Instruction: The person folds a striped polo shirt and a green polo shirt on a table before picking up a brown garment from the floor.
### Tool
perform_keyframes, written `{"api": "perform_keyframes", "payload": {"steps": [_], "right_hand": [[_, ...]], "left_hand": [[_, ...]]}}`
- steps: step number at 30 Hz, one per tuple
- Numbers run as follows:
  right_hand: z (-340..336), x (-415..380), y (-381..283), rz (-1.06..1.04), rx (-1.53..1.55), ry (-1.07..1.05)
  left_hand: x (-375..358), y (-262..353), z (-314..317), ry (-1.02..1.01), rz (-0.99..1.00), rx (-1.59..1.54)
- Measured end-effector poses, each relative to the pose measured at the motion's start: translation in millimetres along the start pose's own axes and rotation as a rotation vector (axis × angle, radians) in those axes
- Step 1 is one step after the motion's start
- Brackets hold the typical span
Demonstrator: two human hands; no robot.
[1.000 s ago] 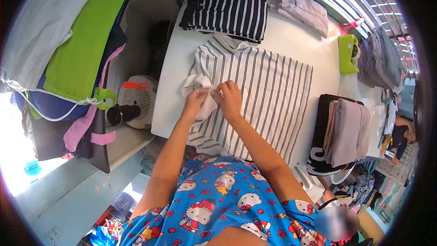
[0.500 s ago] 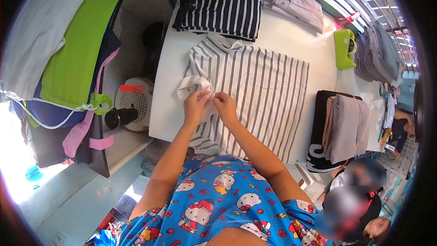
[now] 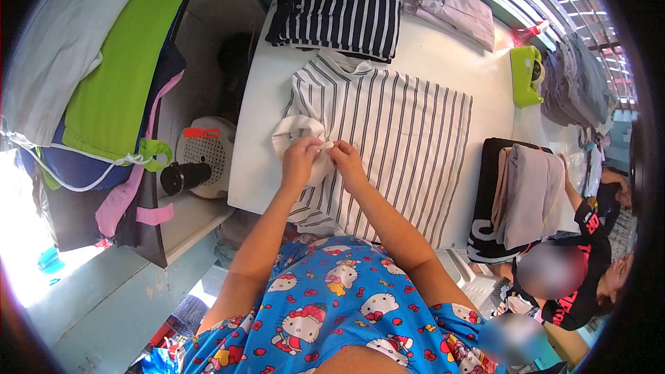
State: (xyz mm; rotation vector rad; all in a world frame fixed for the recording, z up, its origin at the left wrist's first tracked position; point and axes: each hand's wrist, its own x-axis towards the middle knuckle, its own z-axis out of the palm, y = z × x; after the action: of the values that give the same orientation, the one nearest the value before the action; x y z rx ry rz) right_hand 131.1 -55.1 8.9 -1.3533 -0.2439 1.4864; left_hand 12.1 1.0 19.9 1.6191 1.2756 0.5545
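From over here I've got left hand (image 3: 300,160) and right hand (image 3: 347,161) close together, both pinching white fabric on the striped shirt (image 3: 409,145), spread on the white table (image 3: 255,173). Dark striped stack (image 3: 339,21) sits just past its collar, pale folded garment (image 3: 457,14) beside that.

Forearms (image 3: 260,227) angled inward, left hand (image 3: 300,161) just beside right hand (image 3: 349,164), fingers (image 3: 307,143) bent, pinching

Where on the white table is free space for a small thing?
The white table is bare between the striped shirt and the green tape dispenser, plus a strip at the shirt's left. Crowded: beyond the shirt, under the dark striped stack.
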Motion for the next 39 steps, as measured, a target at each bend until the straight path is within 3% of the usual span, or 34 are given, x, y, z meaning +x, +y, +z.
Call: {"api": "perform_keyframes", "payload": {"steps": [3,6,9,18,21,25,28,33,39], "right_hand": [[-3,2,2,-0.018,-0.065,-0.035],[-2,0,1,-0.052,-0.079,-0.036],[-1,1,4,-0.029,-0.004,-0.033],[-2,5,9,-0.097,-0.098,-0.058],[0,7,6,-0.142,-0.193,-0.04],[6,5,-4,-0.173,-0.359,0.017],[-1,16,6,-0.4,-0.565,-0.054],[1,14,-2,-0.413,-0.637,-0.095],[0,13,-3,-0.408,-0.603,-0.093]], "left_hand": [[0,3,0,-0.001,0.079,0.082],[-1,13,-1,-0.025,0.039,0.066],[-2,13,-3,0.042,0.189,0.242],[-3,16,-5,0.035,0.181,0.289],[-7,27,-5,-0.005,0.035,0.222],[-5,19,-6,0.02,0.018,0.239],[-3,13,-4,0.06,0.075,0.308],[1,11,-5,0.08,0.078,0.343],[1,17,-6,0.023,-0.088,0.297]]}}
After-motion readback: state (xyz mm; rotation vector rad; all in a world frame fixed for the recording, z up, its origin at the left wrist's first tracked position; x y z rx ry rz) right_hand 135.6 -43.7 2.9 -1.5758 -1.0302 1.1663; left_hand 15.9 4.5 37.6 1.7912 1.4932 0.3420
